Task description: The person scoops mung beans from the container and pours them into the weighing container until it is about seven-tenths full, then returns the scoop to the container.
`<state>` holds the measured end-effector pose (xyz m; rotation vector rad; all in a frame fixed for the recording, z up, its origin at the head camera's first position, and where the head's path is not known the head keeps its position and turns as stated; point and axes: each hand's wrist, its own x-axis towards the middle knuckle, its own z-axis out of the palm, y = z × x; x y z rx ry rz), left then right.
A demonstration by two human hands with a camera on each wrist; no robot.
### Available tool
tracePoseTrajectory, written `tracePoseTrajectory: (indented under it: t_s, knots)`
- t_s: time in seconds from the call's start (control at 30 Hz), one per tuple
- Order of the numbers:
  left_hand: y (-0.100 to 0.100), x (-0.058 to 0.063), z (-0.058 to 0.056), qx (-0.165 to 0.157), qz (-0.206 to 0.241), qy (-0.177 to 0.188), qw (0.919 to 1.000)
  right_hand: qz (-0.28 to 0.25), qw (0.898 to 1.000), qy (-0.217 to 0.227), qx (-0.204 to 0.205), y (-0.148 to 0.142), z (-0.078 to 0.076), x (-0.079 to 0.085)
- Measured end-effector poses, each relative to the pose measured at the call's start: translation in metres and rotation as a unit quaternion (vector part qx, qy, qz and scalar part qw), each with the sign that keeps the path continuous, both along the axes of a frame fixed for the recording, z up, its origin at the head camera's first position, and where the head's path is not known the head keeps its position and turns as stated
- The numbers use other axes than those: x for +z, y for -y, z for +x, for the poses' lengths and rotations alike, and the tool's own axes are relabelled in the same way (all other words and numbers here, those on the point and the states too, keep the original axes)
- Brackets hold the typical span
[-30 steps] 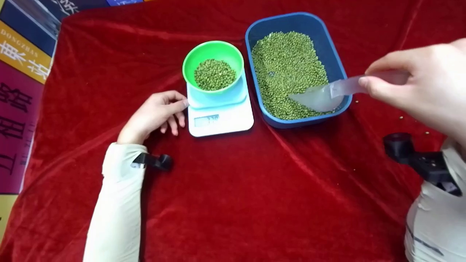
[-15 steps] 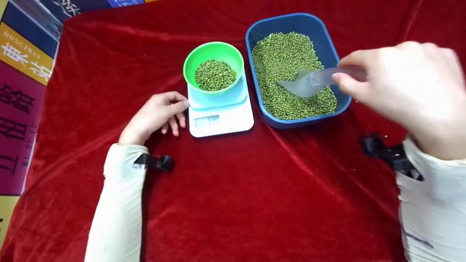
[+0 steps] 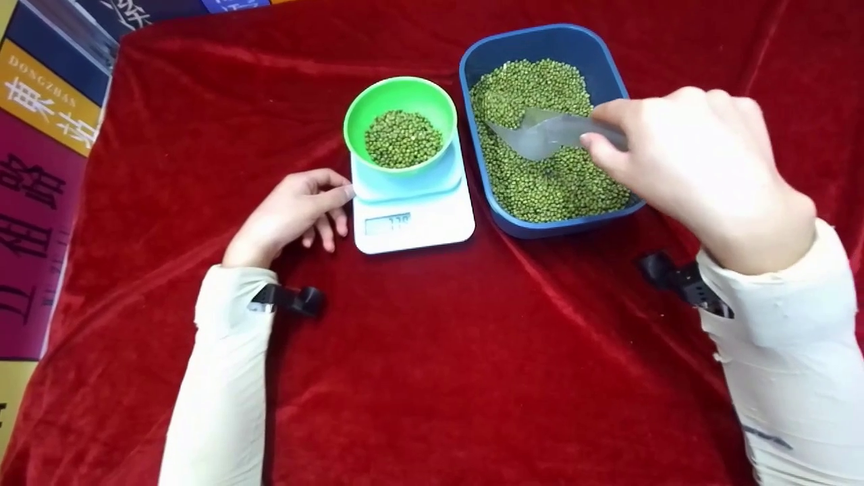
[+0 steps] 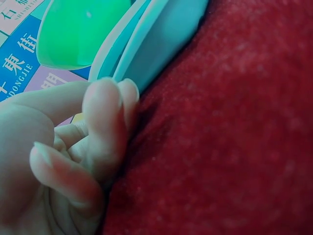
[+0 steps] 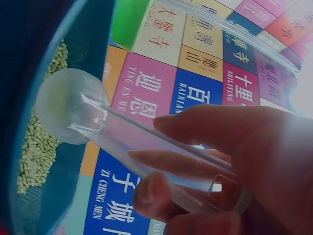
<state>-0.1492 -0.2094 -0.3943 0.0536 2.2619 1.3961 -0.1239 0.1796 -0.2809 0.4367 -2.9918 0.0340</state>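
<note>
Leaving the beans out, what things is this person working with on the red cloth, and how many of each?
Green bowl: 1
Kitchen scale: 1
Blue tub: 1
Clear scoop: 1
Total: 4

The left hand (image 4: 73, 164) occupies the lower left, fingers bent, fingertips at the edge of a pale scale (image 4: 164, 41). A green bowl (image 4: 85, 32) shows beside the scale, partly cropped. Red cloth (image 4: 225, 122) covers the right; lettered panels (image 4: 19, 61) appear upper left.

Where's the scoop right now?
Head view, right of centre: the scoop, held in the right hand, is in or just above the green beans in the blue tub, right of the scale.
</note>
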Motion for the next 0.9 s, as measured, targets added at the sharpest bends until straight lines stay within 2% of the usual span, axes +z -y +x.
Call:
tracePoseTrajectory:
  t_s: [0.23,0.5,0.63,0.73,0.9]
  knots:
    - [-0.001,0.0,0.0,-0.002,0.002,0.0,1.0,-0.002,1.0,-0.002,0.019,0.014,-0.002,-0.007]
    - [0.0,0.0,0.001,-0.001,-0.002,0.0,1.0,-0.017,0.999,0.035,0.007,0.023,-0.009,-0.021]
    - [-0.001,0.001,0.0,0.0,-0.005,0.001,1.0,-0.027,0.998,0.05,0.005,0.021,-0.011,-0.023]
    - [-0.002,0.002,-0.001,0.001,-0.004,-0.001,1.0,-0.025,0.996,0.087,-0.002,0.02,-0.014,-0.022]
    - [0.0,0.001,0.002,0.005,-0.006,0.002,1.0,-0.013,0.985,0.17,0.003,0.021,-0.02,-0.028]
